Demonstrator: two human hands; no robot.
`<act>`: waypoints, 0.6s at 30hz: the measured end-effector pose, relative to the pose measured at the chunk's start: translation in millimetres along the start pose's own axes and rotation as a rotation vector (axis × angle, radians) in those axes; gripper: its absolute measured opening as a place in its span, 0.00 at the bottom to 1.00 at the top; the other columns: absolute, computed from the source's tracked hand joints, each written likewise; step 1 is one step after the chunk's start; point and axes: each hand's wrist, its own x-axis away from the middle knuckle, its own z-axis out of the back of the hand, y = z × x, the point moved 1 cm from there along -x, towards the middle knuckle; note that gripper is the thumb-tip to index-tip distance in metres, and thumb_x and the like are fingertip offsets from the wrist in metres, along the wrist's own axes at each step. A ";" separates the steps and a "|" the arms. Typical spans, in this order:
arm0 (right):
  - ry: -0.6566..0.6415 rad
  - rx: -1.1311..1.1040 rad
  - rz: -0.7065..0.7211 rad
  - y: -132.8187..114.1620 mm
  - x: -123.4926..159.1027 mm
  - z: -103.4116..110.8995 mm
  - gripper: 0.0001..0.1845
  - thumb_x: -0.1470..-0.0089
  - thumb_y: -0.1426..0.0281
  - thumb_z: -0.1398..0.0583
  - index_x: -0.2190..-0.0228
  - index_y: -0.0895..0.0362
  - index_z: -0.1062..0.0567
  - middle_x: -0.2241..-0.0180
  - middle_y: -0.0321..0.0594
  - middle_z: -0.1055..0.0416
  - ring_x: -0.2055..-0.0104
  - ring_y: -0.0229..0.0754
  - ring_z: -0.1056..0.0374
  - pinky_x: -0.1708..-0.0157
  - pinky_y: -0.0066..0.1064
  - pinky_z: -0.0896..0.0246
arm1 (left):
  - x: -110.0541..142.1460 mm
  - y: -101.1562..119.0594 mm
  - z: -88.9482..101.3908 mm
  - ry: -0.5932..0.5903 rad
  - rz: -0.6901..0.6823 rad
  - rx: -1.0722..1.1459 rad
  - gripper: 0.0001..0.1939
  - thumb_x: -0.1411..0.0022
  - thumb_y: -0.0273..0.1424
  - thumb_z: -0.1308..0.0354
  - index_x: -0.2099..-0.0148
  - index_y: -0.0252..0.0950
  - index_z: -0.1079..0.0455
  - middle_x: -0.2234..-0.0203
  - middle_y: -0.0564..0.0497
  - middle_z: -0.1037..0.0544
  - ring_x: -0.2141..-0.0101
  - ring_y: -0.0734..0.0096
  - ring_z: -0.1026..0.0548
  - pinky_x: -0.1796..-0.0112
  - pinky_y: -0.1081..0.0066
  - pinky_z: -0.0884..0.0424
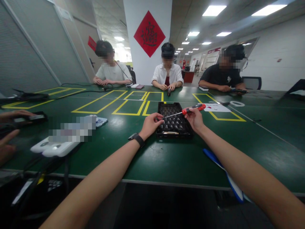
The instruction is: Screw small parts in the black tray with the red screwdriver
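My right hand (195, 119) grips a screwdriver (190, 109) by its red and black handle, the shaft pointing left and slightly down. At the tip of that shaft, the fingers of my left hand (152, 123) are pinched together; whether they hold the tip or a small part there is too fine to make out. Both hands are over a black case (173, 135), which lies open on the green table with rows of small shiny pieces or pockets inside. A dark watch band is on my left wrist.
Yellow tape outlines (98, 102) mark the green table (133, 152). White devices (59, 144) with cables lie at left, near another person's hands (9, 136). A blue-and-white object (214, 157) lies under my right forearm. White paper (218, 107) and a tape roll (237, 103) lie beyond. Three people sit opposite.
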 end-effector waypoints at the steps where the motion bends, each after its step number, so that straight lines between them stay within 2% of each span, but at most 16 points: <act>1: -0.002 0.008 0.001 -0.3 0.3 -0.1 0.08 0.57 0.69 0.45 0.77 0.59 0.28 0.79 0.35 0.31 0.81 0.31 0.40 0.80 0.24 0.44 | 0.2 1.0 -0.4 -0.017 0.002 0.032 0.13 0.48 0.34 0.41 0.59 0.36 0.30 0.72 0.52 0.26 0.73 0.76 0.31 0.68 0.73 0.35; 6: -0.014 0.058 0.007 -2.1 3.0 -1.7 0.09 0.56 0.68 0.46 0.77 0.59 0.28 0.79 0.34 0.32 0.82 0.31 0.41 0.80 0.25 0.44 | 0.9 5.1 -1.0 -0.045 0.022 0.060 0.13 0.47 0.35 0.41 0.60 0.34 0.31 0.73 0.52 0.25 0.71 0.75 0.29 0.65 0.72 0.33; 11: -0.004 0.106 0.011 -3.8 4.2 -3.5 0.10 0.56 0.66 0.46 0.76 0.58 0.28 0.79 0.34 0.33 0.82 0.31 0.41 0.80 0.26 0.43 | 0.3 8.0 -0.6 -0.049 0.009 0.047 0.11 0.47 0.29 0.43 0.59 0.34 0.31 0.72 0.52 0.25 0.70 0.75 0.29 0.64 0.73 0.33; 18: 0.005 0.056 0.028 -1.0 1.3 -2.0 0.08 0.56 0.66 0.46 0.77 0.58 0.30 0.78 0.34 0.33 0.82 0.30 0.42 0.80 0.25 0.43 | -0.1 9.0 -2.0 -0.039 -0.029 0.027 0.10 0.47 0.25 0.44 0.60 0.34 0.31 0.70 0.51 0.25 0.68 0.74 0.28 0.63 0.72 0.33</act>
